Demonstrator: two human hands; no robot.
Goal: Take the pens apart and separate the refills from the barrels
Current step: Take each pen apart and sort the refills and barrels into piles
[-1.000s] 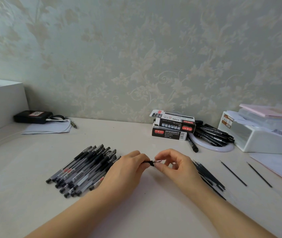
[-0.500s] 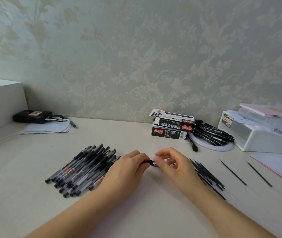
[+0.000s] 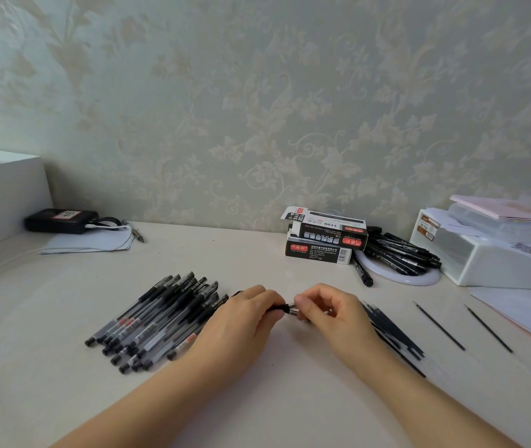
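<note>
One black gel pen (image 3: 281, 307) is held between both hands above the white table (image 3: 63, 399). My left hand (image 3: 244, 321) grips its black grip end, and most of the barrel is hidden under that hand. My right hand (image 3: 332, 313) pinches the pen's metal tip (image 3: 292, 308) with thumb and forefinger. A pile of several whole black gel pens (image 3: 157, 318) lies left of my left hand. A bunch of thin black refills (image 3: 396, 337) lies right of my right hand, partly hidden by my wrist. Two single refills (image 3: 438, 324) lie further right.
Two stacked pen boxes (image 3: 322, 240) stand at the back, with a white ring-shaped plate of black markers (image 3: 400, 253) beside them. A white plastic box (image 3: 490, 253) with papers sits at the right. A black device on paper (image 3: 60, 219) lies back left.
My right hand's fingers have closed in on the pen tip; a second ago more of the tip showed between the hands. Both hands have stayed in about the same place.
</note>
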